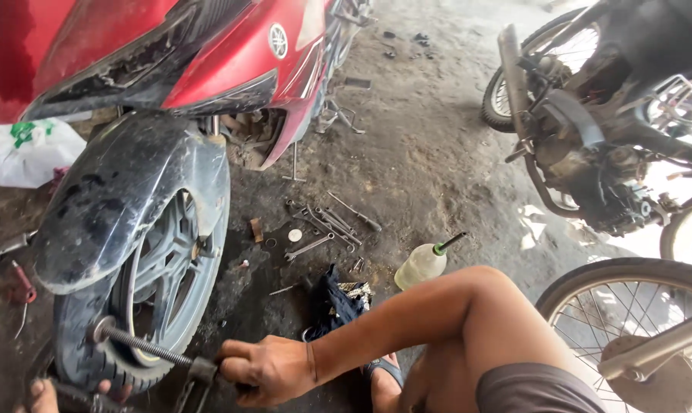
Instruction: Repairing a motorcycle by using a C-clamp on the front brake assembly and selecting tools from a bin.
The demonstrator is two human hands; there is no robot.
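- A person crouches on a stained concrete workshop floor point(430, 153) beside the front wheel of a red motorcycle point(231, 53); the right hand point(265, 371) is closed around the near end of a long threaded steel rod point(151, 348), whose far end, capped by a round washer, meets the black rubber tyre point(78, 344) low on the wheel.
- The left hand point(47, 395) shows only as fingertips at the bottom-left edge of the frame, pressed against the lower tyre beside a dark bar; whether it grips anything cannot be told.
- A scuffed black plastic mudguard point(124, 199) curves over the grey cast-alloy wheel point(166, 271), leaving only a narrow gap above the tyre.
- A scatter of silver spanners point(327, 226) lies on the floor just right of the wheel, with a dark blue rag point(334, 302) and a pale squeeze bottle with a dark spout point(424, 262) near the person's knee; bare floor opens beyond them toward the top of the frame.
- A stripped, grimy second motorcycle point(591, 138) hems in the right side; a spoked wheel point(629, 321) sits close against the knee at the lower right.
- A white plastic bag point(24, 153) rests at the left edge, behind the mudguard.
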